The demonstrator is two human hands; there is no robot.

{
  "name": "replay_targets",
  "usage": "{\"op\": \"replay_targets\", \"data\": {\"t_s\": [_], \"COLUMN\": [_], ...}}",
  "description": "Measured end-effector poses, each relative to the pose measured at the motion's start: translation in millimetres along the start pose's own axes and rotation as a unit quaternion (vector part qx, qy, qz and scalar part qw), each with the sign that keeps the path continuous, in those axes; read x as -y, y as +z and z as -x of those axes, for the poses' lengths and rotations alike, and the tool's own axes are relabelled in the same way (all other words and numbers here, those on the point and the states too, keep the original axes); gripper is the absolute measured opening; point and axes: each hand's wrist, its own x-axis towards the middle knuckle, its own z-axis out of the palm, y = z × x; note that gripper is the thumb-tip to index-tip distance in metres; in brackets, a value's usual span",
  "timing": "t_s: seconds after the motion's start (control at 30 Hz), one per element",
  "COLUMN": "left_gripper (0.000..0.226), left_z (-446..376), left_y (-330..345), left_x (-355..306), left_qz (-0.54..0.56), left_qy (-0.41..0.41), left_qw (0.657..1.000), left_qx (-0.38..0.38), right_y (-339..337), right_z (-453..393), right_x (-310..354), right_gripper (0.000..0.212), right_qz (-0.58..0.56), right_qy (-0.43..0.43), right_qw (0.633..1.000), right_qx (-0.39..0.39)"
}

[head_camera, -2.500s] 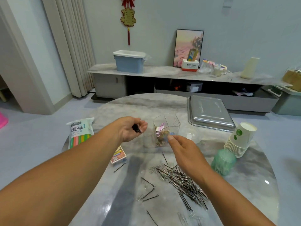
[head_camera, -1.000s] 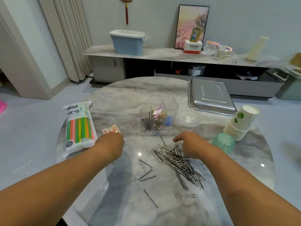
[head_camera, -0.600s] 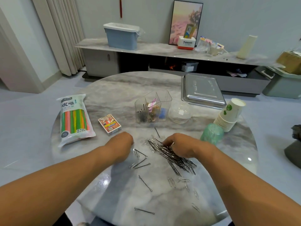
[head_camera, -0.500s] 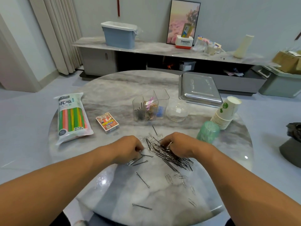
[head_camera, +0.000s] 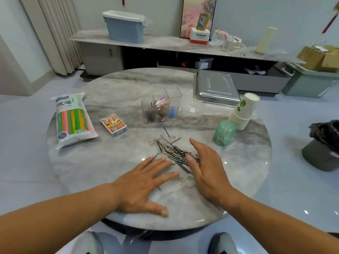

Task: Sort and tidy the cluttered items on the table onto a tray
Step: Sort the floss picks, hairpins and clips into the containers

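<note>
Left hand point(head_camera: 145, 184) flat, fingers straight, pressing on table point(head_camera: 113, 92) at lower centre. Right hand point(head_camera: 207, 167) flat, fingers extended, resting against hairpin pile point(head_camera: 174, 151) at frame centre.

On the worktop point(head_camera: 117, 88) are counted: 1 steel tray point(head_camera: 215, 88), 1 clear 3-compartment organizer point(head_camera: 161, 109), 1 clear dome lid point(head_camera: 190, 111), 1 straw pack point(head_camera: 72, 118), 1 card box point(head_camera: 113, 125), 1 green cup stack point(head_camera: 224, 132), 1 paper-cup stack point(head_camera: 243, 111), approx. a dozen cups. Hairpins and clips point(head_camera: 174, 152): 1 pile, too many to be counted. 2 hands are seen: left hand point(head_camera: 141, 186), right hand point(head_camera: 209, 167).
</note>
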Motion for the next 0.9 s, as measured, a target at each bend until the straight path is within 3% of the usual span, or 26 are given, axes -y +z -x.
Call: {"op": "replay_targets", "data": {"t_s": [0.1, 0.23, 0.33, 0.47, 0.63, 0.77, 0.9], "left_gripper": [0.092, 0.091, 0.089, 0.079, 0.067, 0.060, 0.064], "left_z": [-11.5, -29.7, -48.2, -73.4, -100.8, -110.0, -95.3], "left_y": [10.0, 15.8, 13.7, 5.0, -3.3, -7.5, -10.5], "left_x": [-1.4, 4.8, 13.8, 35.0, 63.2, 75.4, 66.8], "left_qz": [0.016, 0.064, 0.094, 0.132, 0.143, 0.112, 0.168], "left_qy": [-0.094, -0.239, -0.286, -0.266, -0.222, -0.178, -0.124], "left_qw": [0.994, 0.962, 0.945, 0.946, 0.958, 0.974, 0.973], "left_qx": [-0.046, -0.112, -0.128, -0.129, -0.114, -0.079, -0.100], "right_y": [8.8, 26.1, 35.6, 50.1, 64.4, 70.4, 64.0], "right_z": [21.4, 33.3, 15.8, -19.0, -56.6, -69.6, -71.0], "right_x": [3.7, 3.1, 8.6, 19.1, 13.9, 7.0, 5.9], "right_gripper": [0.061, 0.069, 0.071, 0.064, 0.063, 0.061, 0.064], "right_qz": [0.023, 0.018, 0.006, -0.026, -0.024, 0.015, -0.004], "right_qy": [0.038, 0.126, 0.165, 0.172, 0.156, 0.100, 0.026], "right_qw": [0.999, 0.991, 0.985, 0.983, 0.988, 0.994, 0.997], "right_qx": [-0.022, -0.027, -0.052, -0.058, 0.000, 0.051, 0.072]}}
